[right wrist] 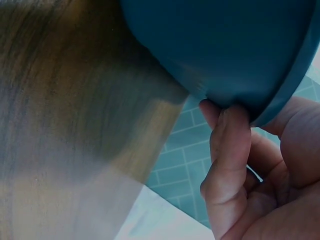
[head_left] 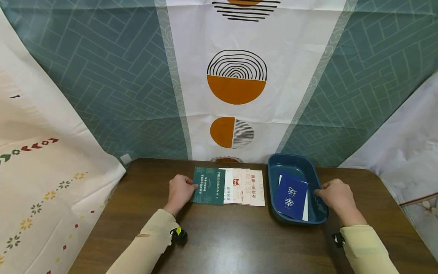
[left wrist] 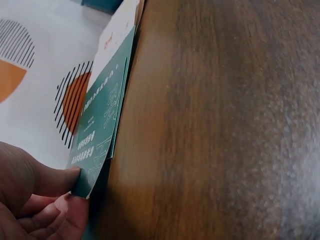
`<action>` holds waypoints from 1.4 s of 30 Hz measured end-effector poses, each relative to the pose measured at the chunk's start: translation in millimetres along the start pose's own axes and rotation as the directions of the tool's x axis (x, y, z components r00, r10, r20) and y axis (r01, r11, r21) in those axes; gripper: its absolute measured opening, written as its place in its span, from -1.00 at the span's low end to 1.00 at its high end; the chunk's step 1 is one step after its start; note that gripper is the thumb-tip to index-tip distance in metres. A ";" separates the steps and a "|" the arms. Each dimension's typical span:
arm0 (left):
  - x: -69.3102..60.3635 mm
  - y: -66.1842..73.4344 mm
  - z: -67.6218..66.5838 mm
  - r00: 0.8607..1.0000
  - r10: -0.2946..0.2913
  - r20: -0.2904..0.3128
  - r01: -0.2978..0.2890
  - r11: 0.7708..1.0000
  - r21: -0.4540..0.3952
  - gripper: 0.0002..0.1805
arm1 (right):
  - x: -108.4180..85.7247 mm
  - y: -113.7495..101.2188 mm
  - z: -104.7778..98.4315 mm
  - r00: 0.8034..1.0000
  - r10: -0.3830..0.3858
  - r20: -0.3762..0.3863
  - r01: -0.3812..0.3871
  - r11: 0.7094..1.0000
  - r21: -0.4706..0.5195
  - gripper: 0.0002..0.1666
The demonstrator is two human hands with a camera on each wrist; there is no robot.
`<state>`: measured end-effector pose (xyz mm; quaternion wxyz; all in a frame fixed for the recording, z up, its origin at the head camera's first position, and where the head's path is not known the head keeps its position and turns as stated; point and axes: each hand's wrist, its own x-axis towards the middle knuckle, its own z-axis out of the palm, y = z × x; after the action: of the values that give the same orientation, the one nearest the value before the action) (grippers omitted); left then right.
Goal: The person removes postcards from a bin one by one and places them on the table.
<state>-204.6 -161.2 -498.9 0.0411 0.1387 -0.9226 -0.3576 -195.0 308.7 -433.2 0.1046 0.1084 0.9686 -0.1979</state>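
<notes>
My left hand (head_left: 180, 193) pinches the left edge of a dark green card (head_left: 210, 186) between thumb and fingers. In the left wrist view, the corner of that card is raised off the table, with another green edge beneath it. Pale cards (head_left: 239, 186) with red and dark lettering lie overlapped to its right. A blue plastic tray (head_left: 292, 160) stands further right, and my right hand (head_left: 338, 198) grips its right rim, thumb on one side and fingers on the outer wall. Inside the tray rest blue cards (head_left: 291, 196) with white lettering, above a white one (head_left: 305, 208).
The brown wooden table (head_left: 232, 243) ends at the back against a green and white patterned curtain (head_left: 236, 114). A cream patterned cloth (head_left: 44, 179) hangs along the left, a pale cloth (head_left: 410, 144) at the right. Each wrist wears a dark band.
</notes>
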 end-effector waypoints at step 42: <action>-105.8 217.3 149.7 0.759 0.613 0.221 -0.648 0.677 0.350 -0.55 | -4.2 -6.1 1.2 1.000 0.010 -0.005 -0.010 1.000 -0.018 -0.66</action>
<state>-178.7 119.4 -461.4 0.0928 -0.1978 -0.9675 -0.1275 -192.3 302.0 -431.0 0.1042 0.1130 0.9700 -0.1883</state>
